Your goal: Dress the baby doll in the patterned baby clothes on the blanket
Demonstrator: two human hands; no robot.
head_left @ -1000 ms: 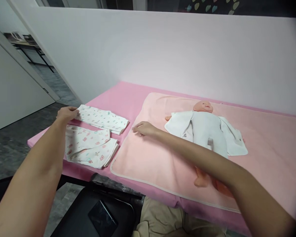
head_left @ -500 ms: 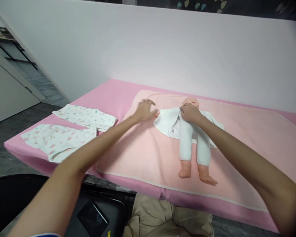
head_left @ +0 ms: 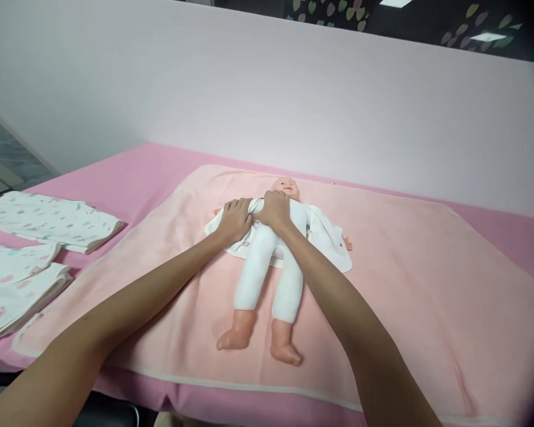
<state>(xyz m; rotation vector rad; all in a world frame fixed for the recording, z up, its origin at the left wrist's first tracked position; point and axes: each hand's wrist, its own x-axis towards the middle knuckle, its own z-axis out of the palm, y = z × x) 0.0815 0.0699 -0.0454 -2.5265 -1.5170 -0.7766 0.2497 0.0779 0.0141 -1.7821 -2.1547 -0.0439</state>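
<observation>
A baby doll point(head_left: 254, 270) with a white cloth body lies on its back, feet toward me. A white baby shirt point(head_left: 329, 237) is spread open under it, with both doll arms in the sleeves. My left hand point(head_left: 235, 222) is closed on the shirt over the doll's arm on the left side. Beside it, my right hand point(head_left: 275, 210) lies over the doll's upper chest, its fingers closed at the shirt's edge below the chin. My hands hide part of the chest and the shirt's left front.
A pale pink blanket point(head_left: 400, 296) lies under the doll on a pink-covered table point(head_left: 142, 163). Folded printed baby clothes, one top piece point(head_left: 53, 219) and another point(head_left: 18, 290), lie at the left. A white wall point(head_left: 249, 89) stands behind.
My left hand has moved from beside the doll's hand onto the shirt. The right hand stays at the doll's chest. The view has shifted right and closer.
</observation>
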